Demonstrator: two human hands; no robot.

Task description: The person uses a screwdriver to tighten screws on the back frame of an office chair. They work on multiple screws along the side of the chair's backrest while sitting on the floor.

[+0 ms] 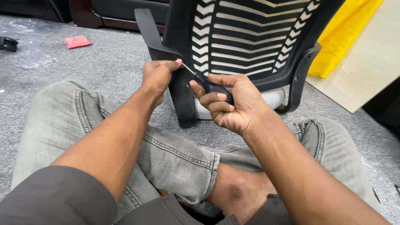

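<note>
A black office chair back (250, 37) with a white-ribbed mesh stands on the grey carpet in front of my crossed legs. My right hand (229, 102) is shut on a black-handled screwdriver (208, 85). Its thin metal shaft slants up to the left. My left hand (157, 77) is closed, its fingertips pinching the shaft's tip right beside the black side bracket (183, 96) of the chair back. A small screw hole shows on that bracket just below my hands.
A red packet (77, 41) lies on the carpet far left, near crumpled clear plastic (31, 58) and a black caster (8, 43). Yellow cloth (346, 37) and a light wooden board (371, 62) lie at the right. Dark furniture stands behind.
</note>
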